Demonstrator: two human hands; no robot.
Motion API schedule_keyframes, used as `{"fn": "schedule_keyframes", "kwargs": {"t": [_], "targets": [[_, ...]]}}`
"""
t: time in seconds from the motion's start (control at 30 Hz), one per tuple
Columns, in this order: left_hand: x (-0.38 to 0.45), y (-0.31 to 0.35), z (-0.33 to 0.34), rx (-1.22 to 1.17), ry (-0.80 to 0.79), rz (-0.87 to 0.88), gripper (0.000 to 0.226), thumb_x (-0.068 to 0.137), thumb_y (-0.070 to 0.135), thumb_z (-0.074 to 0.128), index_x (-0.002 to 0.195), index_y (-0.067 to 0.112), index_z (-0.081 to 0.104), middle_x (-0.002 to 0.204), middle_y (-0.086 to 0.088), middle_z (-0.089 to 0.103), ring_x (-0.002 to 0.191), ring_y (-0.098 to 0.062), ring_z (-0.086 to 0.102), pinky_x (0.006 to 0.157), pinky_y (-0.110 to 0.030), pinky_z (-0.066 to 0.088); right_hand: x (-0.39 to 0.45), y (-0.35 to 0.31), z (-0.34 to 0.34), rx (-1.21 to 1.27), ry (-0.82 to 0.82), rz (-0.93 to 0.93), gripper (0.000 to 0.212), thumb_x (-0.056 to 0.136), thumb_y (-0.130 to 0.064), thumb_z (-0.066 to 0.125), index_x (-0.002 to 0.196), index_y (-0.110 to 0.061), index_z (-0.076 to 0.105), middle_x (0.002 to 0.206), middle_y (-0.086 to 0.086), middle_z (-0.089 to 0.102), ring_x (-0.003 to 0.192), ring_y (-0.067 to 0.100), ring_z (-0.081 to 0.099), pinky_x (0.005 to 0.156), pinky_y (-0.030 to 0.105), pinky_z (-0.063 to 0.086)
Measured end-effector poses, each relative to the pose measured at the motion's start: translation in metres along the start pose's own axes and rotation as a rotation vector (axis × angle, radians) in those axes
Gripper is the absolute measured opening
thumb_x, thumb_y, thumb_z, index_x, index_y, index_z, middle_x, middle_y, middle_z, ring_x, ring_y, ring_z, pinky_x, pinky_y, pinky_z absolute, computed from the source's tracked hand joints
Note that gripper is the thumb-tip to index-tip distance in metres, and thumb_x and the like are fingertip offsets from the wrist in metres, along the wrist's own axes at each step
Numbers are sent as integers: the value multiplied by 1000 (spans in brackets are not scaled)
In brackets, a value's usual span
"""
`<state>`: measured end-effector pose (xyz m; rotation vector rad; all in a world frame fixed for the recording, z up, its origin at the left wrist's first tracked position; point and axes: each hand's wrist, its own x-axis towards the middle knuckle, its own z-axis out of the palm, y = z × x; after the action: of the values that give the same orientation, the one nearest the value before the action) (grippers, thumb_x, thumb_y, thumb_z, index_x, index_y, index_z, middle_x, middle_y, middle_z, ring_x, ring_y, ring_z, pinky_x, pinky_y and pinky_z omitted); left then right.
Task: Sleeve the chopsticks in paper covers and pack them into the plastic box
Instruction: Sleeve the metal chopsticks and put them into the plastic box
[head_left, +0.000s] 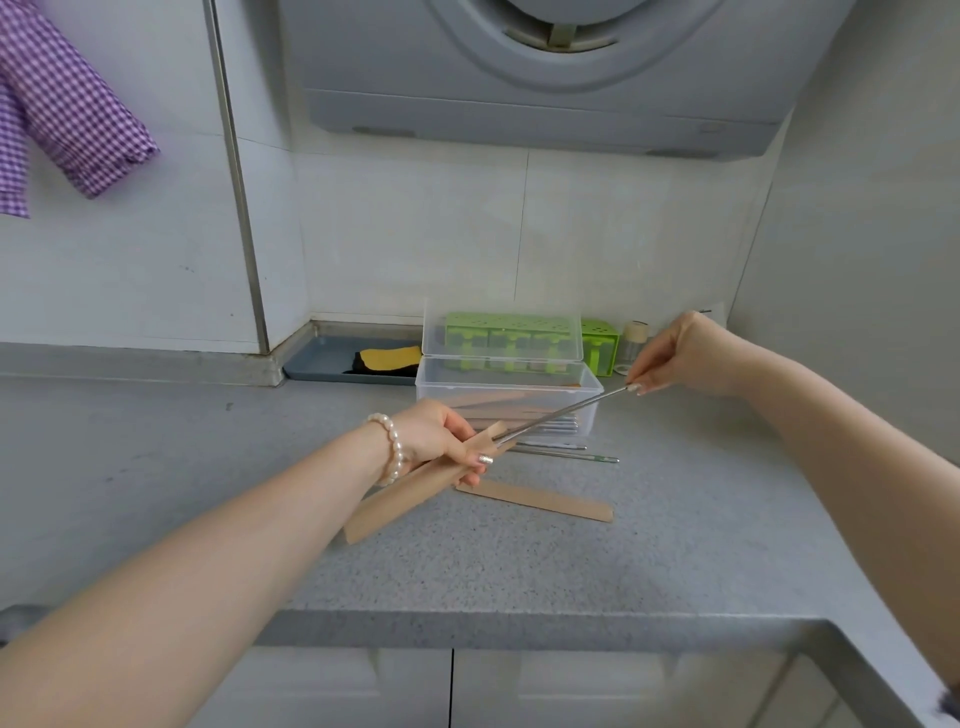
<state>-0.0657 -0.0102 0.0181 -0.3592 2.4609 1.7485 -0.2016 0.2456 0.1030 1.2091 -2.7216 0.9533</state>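
The left hand (441, 434) grips a paper cover (415, 493) near its open end; the right hand (680, 353) pinches the far tip of metal chopsticks (561, 413) entering it. Two loose chopsticks (566, 453) and one spare cover (535, 500) lie before the plastic box (587, 387).

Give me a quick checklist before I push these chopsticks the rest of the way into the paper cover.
1. Left hand grips the paper cover near its open end: ok.
2. Right hand pinches the far end of the chopsticks: ok.
3. Chopstick tips entered the cover's mouth: ok.
4. Both sticks of the pair inside: cannot tell.
5. Plastic box open, lid up: ok.
6. Spare cover and loose chopsticks on the counter for later: ok.
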Motion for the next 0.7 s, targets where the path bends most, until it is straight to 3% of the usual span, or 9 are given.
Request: {"fn": "schedule_keyframes", "kwargs": {"t": [0.2, 0.3, 0.47, 0.7], "targets": [[-7, 8, 7, -25, -76, 27, 10, 78, -1, 68, 88, 1, 66, 72, -7, 72, 64, -17, 69, 64, -27, 58, 3, -18, 16, -11, -97, -34, 16, 66, -10, 82, 72, -22, 74, 51, -17, 64, 50, -7, 55, 55, 5, 41], [-9, 14, 12, -24, -80, 41, 16, 78, 0, 68, 93, -2, 65, 73, -7, 72, 64, -16, 69, 63, -27, 57, 2, -30, 31, 16, -154, -83, 12, 74, -23, 76, 86, -23, 73, 68, -16, 69, 61, -8, 61, 65, 9, 45], [-10, 18, 18, -27, -47, 37, 25, 77, 0, 69, 100, -8, 63, 70, -7, 72, 61, -15, 69, 65, -28, 56, 3, -46, 50, 237, -138, -29, 30, 89, -42, 51, 101, -19, 67, 96, 1, 70, 89, 15, 65, 78, 28, 52], [-11, 18, 15, -54, -30, 26, 24, 76, -2, 69, 98, -11, 62, 67, -9, 72, 60, -17, 69, 58, -25, 56, 3, -55, 67, 504, -159, 20, 45, 97, -45, 31, 105, -17, 66, 113, 9, 66, 109, 20, 61, 94, 41, 49]]}}
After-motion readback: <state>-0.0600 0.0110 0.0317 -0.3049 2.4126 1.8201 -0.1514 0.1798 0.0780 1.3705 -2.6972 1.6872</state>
